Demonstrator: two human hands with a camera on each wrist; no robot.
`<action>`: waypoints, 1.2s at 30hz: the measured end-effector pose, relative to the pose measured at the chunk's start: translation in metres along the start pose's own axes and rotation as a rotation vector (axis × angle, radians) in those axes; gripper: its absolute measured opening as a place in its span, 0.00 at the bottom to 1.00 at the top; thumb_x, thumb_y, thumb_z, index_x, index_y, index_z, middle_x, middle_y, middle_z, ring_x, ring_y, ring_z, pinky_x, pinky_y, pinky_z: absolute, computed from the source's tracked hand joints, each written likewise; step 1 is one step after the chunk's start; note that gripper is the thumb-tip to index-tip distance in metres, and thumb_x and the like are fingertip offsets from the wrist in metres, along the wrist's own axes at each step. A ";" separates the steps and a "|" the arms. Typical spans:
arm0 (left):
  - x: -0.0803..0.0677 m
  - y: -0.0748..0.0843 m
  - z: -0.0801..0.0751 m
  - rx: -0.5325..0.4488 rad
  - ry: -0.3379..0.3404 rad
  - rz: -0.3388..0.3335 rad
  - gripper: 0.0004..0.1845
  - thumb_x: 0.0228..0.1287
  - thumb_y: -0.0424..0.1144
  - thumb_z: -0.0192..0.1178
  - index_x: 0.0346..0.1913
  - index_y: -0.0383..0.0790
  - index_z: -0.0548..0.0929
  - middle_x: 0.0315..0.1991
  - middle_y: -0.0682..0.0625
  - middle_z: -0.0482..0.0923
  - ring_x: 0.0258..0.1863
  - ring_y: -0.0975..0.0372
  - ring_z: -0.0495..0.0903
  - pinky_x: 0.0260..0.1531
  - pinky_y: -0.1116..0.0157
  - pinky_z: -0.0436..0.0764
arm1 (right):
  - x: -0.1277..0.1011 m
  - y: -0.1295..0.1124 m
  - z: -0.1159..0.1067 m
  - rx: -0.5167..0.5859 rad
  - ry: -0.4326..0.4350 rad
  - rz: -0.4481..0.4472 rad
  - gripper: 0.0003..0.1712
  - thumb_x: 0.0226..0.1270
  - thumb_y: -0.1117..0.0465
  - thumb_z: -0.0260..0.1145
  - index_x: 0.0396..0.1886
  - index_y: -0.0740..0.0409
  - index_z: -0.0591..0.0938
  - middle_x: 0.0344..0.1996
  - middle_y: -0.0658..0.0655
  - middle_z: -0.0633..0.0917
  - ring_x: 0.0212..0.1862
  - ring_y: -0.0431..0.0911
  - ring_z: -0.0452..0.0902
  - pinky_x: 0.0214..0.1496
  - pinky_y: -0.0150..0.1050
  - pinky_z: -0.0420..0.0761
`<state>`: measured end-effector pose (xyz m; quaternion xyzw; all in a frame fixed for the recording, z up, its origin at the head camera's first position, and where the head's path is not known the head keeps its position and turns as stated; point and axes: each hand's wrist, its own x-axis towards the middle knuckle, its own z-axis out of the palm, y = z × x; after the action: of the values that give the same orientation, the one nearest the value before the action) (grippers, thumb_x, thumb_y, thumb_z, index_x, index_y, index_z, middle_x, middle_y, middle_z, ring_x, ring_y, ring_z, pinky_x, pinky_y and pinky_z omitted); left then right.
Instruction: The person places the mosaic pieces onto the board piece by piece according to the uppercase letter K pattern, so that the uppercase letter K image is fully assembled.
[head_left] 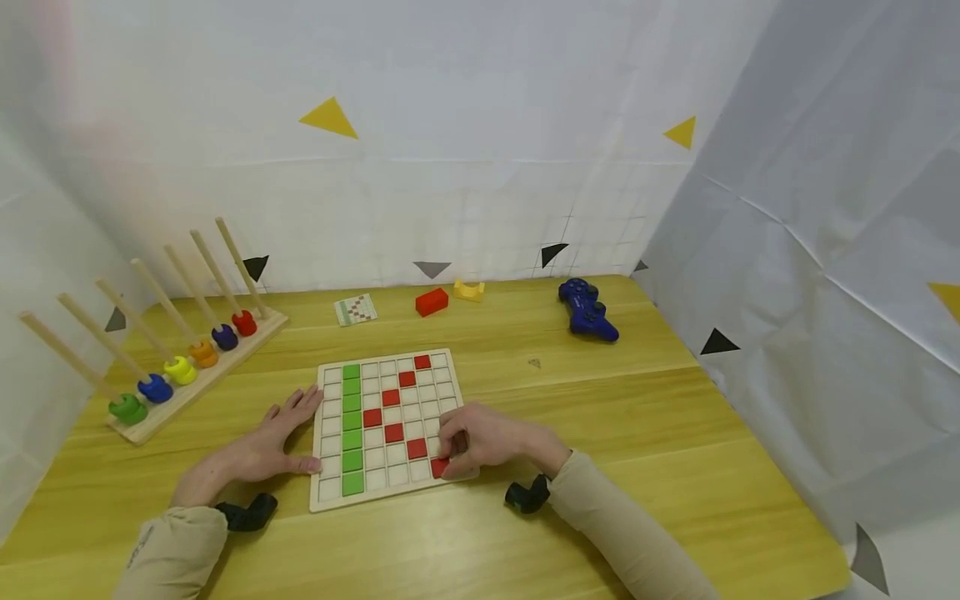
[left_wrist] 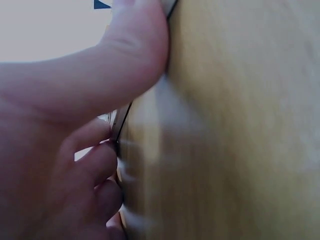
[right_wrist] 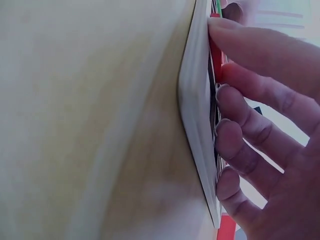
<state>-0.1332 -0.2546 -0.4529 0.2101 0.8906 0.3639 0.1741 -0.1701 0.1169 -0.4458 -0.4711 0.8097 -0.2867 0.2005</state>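
Bench (head_left: 600, 433): carries the grid board (head_left: 386, 492), lying flat, square to the person.
Left hand (head_left: 273, 442): flat, fingers straight, steadying the board's left edge.
Right hand (head_left: 480, 442): fingers curled, pinching the red tile (head_left: 438, 467) at the board's near right corner.
Views: right wrist view shows fingertips (right_wrist: 225, 125) on the tile; head view hides this.

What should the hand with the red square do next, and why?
Probably press the red square tile down flat into its cell. The right hand pinches it at the wooden grid board's near right corner, ending the red diagonal, while the left hand rests flat, steadying the board's left edge.
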 end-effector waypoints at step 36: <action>0.000 0.003 0.001 0.018 0.011 -0.033 0.57 0.58 0.52 0.71 0.79 0.31 0.48 0.80 0.31 0.36 0.77 0.33 0.31 0.71 0.33 0.31 | -0.002 -0.006 0.000 0.027 -0.033 0.137 0.15 0.58 0.53 0.77 0.41 0.49 0.82 0.32 0.47 0.80 0.32 0.35 0.72 0.35 0.25 0.75</action>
<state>-0.1321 -0.2522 -0.4512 0.1950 0.8981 0.3542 0.1730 -0.1654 0.1164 -0.4422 -0.4167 0.8326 -0.2754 0.2395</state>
